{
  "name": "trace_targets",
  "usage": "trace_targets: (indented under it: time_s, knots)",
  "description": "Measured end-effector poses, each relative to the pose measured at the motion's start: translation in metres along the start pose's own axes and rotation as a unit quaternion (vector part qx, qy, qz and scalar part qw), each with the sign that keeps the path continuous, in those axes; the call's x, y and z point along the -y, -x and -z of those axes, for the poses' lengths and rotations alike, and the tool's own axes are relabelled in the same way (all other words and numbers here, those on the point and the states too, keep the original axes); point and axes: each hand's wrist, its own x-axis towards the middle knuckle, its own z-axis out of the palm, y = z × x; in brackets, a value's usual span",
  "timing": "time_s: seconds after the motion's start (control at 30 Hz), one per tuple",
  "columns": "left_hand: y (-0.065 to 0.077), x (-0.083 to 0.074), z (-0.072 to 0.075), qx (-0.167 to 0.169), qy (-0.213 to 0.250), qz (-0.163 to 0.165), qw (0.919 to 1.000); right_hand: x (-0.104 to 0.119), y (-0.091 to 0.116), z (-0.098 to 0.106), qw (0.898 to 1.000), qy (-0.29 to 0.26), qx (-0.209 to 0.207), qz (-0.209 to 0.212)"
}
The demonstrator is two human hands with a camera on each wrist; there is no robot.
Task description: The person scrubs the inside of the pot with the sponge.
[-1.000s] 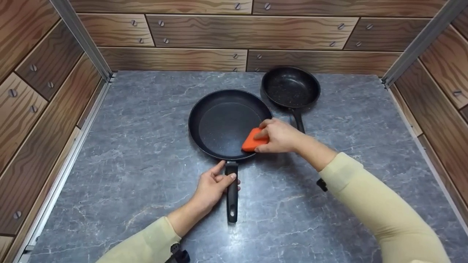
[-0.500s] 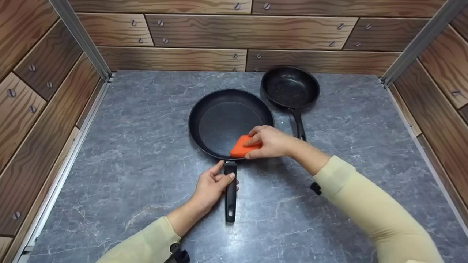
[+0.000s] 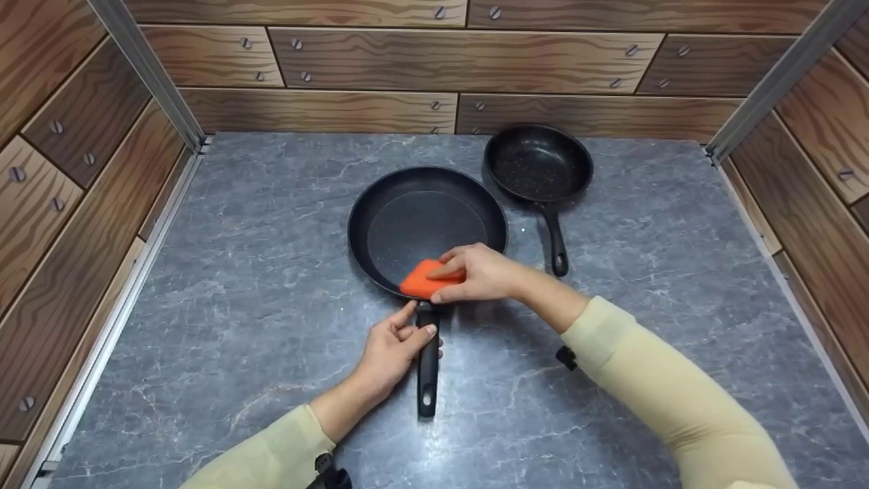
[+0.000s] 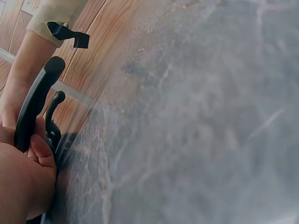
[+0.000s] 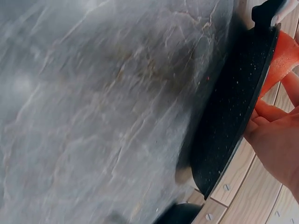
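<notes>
A large black frying pan [image 3: 428, 214] sits in the middle of the table, its handle [image 3: 427, 373] pointing toward me. My left hand [image 3: 390, 350] grips that handle close to the pan, thumb on top; the left wrist view shows the fingers curled around the handle [image 4: 39, 98]. In my right hand [image 3: 478, 272] is an orange sponge [image 3: 428, 278], pinched between thumb and fingers. It lies against the pan's near inner wall, just above the handle joint. From the side, the right wrist view shows the sponge [image 5: 281, 58] over the rim and the pan's speckled outer wall [image 5: 233, 102].
A smaller black frying pan [image 3: 540, 163] stands at the back right, handle toward me, near the large pan's right rim. The grey marbled table [image 3: 258, 224] is bounded by wood-patterned walls [image 3: 380, 61] with metal rails [image 3: 156, 68] at the corners.
My right hand has slid the sponge leftward and nearer along the pan's inner edge, from the right side to the handle joint. My left hand keeps its hold, nearly still.
</notes>
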Motion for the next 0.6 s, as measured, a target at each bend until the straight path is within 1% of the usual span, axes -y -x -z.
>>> trace_targets:
  time_s: [0.13,0.6]
  knots:
    - [0.0,-0.001,0.001,0.001,-0.003,-0.001,1.0,0.003,-0.005,-0.004,1.0,-0.005,-0.003,-0.001]
    - [0.0,0.0,0.002,0.015,-0.015,-0.008,0.9998,0.01,-0.024,-0.015,1.0,-0.02,-0.007,0.017]
